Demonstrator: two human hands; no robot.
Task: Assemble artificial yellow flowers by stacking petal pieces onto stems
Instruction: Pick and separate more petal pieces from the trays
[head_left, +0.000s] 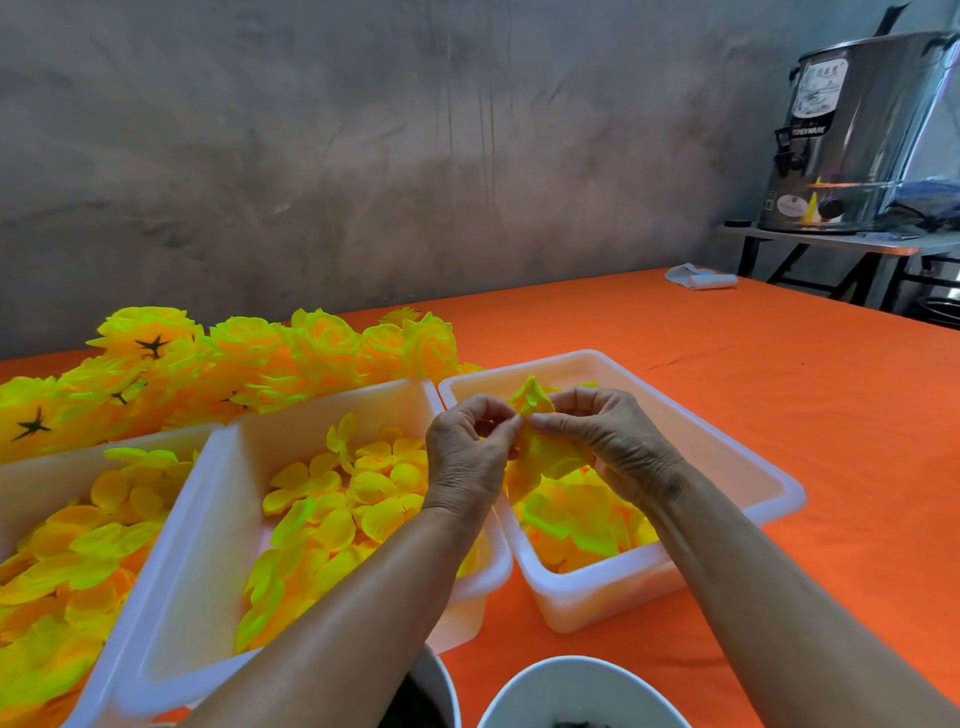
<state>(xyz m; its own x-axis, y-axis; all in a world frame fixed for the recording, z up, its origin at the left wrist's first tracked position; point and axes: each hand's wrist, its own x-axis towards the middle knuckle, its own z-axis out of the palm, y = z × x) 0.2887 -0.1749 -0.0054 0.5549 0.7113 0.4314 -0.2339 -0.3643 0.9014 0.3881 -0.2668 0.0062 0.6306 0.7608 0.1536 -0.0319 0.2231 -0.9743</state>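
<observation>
A yellow petal piece (531, 402) is pinched between left hand (467, 457) and right hand (608, 441) at frame centre, over the right tub (727, 441), tip pointing up; stem hidden.

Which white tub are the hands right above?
The rightmost white tub, standing apart from the other two on the orange cloth. Both hands, left and right, pinch a petal piece over it.

Small yellow petal piece (531, 402) is pinched upright between both hands over the right tub. Loose petals (337, 512) fill three white tubs; finished flowers (249, 358) are heaped at 10 o'clock.
</observation>
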